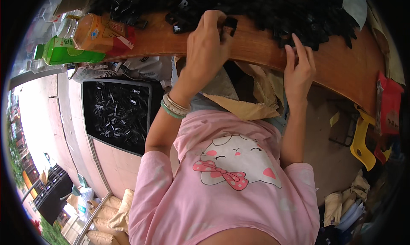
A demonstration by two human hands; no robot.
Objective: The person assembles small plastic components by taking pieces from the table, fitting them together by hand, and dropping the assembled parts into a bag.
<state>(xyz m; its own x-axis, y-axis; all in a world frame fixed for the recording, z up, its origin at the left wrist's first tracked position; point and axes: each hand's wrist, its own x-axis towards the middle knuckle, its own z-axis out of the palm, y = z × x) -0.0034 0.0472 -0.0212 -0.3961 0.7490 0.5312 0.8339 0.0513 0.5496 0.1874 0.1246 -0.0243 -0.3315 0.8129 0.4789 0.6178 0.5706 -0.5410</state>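
Observation:
My left hand [208, 42] is raised over the front edge of the wooden table, its fingers curled around a small black plastic part [230, 26]. Its other fingertips are partly hidden behind the hand. At the near edge of a large heap of black plastic parts [273, 14], my right hand [300, 65] reaches up with fingers stretched out. The fingertips touch or nearly touch pieces there, and no held piece shows. A few loose black parts [181, 25] lie just left of my left hand.
The wooden table [350, 69] curves across the top. Bottles with orange [94, 33] and green [70, 50] labels stand at left. Below are a black bin of small parts [117, 112] and an open cardboard box [239, 106]. A yellow-handled object [361, 142] and red packet [388, 104] hang at right.

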